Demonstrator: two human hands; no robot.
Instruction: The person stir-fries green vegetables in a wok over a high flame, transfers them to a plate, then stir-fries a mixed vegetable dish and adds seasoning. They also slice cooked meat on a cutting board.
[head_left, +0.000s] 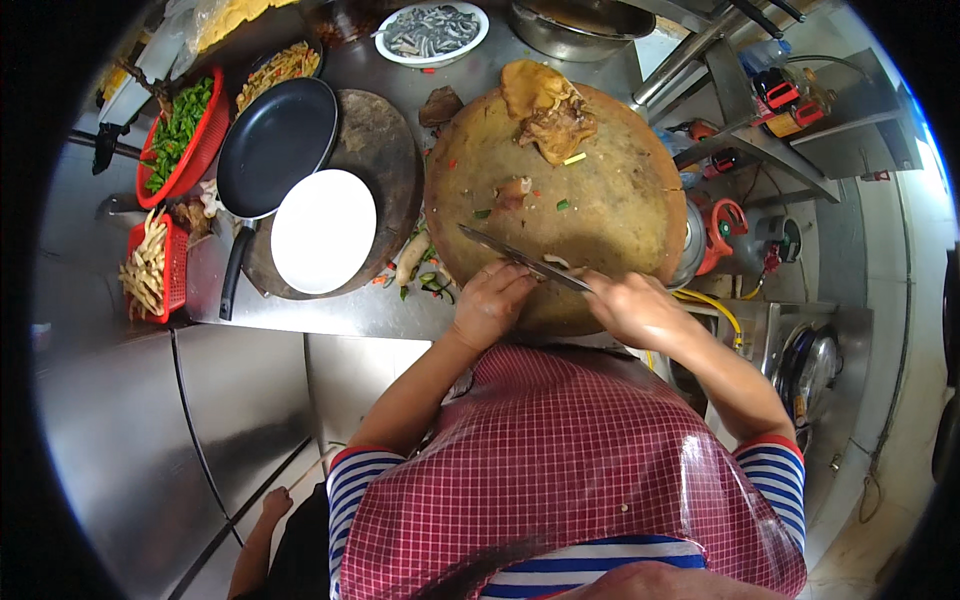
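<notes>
My right hand (628, 301) grips a kitchen knife (525, 259), its blade slanting up and left across the round wooden chopping board (637, 195). Close against the blade, my left hand (498, 294) presses down near the board's front edge with curled fingers; what lies under them is mostly hidden. A thin pale slice (556, 261) rests just beyond the blade. Farther up the board sits a small brown piece of meat (513, 192). At the far side lie larger browned pieces of cooked meat (555, 124), with green and red scraps scattered around.
Left of the board, a white plate (323, 231) and a black frying pan (277, 146) overlap a second round board (382, 150). Red baskets hold green peppers (180, 131) and chicken feet (146, 270). Behind stand a white bowl (431, 34) and a metal basin (581, 34). Another person's hand (277, 502) shows lower left.
</notes>
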